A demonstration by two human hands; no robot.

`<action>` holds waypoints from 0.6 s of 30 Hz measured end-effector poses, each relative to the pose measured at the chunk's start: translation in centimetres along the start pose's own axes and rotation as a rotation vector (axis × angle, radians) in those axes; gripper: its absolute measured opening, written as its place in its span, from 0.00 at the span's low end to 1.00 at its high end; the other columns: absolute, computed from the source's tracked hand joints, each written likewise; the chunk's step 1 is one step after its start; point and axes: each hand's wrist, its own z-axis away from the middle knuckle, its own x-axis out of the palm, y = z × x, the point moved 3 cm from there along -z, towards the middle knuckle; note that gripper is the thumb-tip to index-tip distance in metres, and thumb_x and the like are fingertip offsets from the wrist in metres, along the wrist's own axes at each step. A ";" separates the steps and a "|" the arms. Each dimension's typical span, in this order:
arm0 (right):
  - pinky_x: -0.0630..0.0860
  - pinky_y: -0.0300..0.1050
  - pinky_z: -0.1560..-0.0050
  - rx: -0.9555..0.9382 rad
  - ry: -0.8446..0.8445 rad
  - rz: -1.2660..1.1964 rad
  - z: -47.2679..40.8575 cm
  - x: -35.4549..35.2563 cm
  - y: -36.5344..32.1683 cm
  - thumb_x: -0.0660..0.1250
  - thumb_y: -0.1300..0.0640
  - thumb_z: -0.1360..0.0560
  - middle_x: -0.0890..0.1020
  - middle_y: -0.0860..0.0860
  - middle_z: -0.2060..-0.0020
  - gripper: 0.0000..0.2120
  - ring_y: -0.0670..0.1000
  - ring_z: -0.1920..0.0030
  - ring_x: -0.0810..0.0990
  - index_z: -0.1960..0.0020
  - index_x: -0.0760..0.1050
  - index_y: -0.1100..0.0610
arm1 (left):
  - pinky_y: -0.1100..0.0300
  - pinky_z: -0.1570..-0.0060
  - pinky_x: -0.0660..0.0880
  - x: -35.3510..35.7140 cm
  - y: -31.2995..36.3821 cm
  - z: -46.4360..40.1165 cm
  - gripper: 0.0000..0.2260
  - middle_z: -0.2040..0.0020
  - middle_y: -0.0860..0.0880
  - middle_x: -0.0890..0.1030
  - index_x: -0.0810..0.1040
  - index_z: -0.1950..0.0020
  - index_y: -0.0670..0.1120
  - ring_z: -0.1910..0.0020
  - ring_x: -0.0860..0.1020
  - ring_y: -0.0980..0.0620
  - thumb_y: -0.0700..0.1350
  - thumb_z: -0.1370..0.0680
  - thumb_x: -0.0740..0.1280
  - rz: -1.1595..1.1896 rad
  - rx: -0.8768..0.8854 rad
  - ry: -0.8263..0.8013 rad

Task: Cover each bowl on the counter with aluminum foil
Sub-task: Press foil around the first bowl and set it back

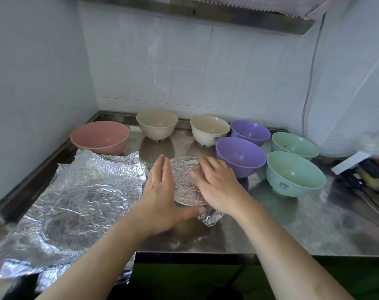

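Both hands cup one foil-covered bowl [185, 180] at the centre of the frame. The left hand [162, 191] lies along its left side, fingers straight and together, thumb hooked round the near rim. The right hand [216, 187] lies on its right side, fingers slightly bent over the foil, thumb on top. A crumpled foil tail [210, 218] sticks out below the bowl, near the thumbs.

Lower left: a pile of wrinkled foil sheets [80, 198] spread over the steel counter [292, 224].

Bare bowls stand behind. Pink bowl [99, 137] at left, touching the foil pile's far edge. Two cream bowls [157, 123] [210, 129] by the back wall. Two purple bowls [250, 132] [240, 156], the nearer just beside the right hand. Two green bowls [294, 145] [295, 173] at right.
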 end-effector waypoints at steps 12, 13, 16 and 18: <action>0.55 0.41 0.23 -0.002 -0.026 -0.212 0.8 -1.0 0.2 0.54 0.44 0.12 0.60 0.46 0.16 0.29 0.46 0.18 0.57 0.15 0.56 0.53 | 0.47 0.18 0.50 0.4 1.4 1.1 0.68 0.16 0.43 0.38 0.33 0.17 0.45 0.16 0.39 0.44 0.69 0.35 0.78 -0.004 -0.111 0.014; 0.54 0.38 0.24 -0.019 -0.030 -0.248 0.8 -0.7 0.2 0.55 0.44 0.12 0.60 0.45 0.17 0.29 0.44 0.18 0.57 0.15 0.56 0.54 | 0.47 0.19 0.52 0.5 1.6 1.1 0.68 0.16 0.42 0.39 0.33 0.17 0.45 0.16 0.42 0.43 0.69 0.36 0.78 0.003 -0.128 0.020; 0.57 0.41 0.22 -0.042 -0.001 -0.293 1.0 0.2 0.9 0.59 0.42 0.14 0.63 0.42 0.20 0.29 0.44 0.19 0.58 0.17 0.59 0.51 | 0.49 0.20 0.58 0.7 1.5 1.1 0.69 0.17 0.43 0.45 0.35 0.17 0.46 0.17 0.50 0.41 0.70 0.38 0.80 0.024 -0.135 0.044; 0.53 0.45 0.17 -0.010 -0.106 -0.410 1.5 0.1 1.6 0.64 0.37 0.17 0.54 0.37 0.17 0.39 0.38 0.18 0.54 0.14 0.51 0.47 | 0.49 0.22 0.60 0.7 1.0 1.1 0.69 0.17 0.46 0.46 0.35 0.17 0.47 0.17 0.52 0.42 0.69 0.38 0.80 0.024 -0.128 0.038</action>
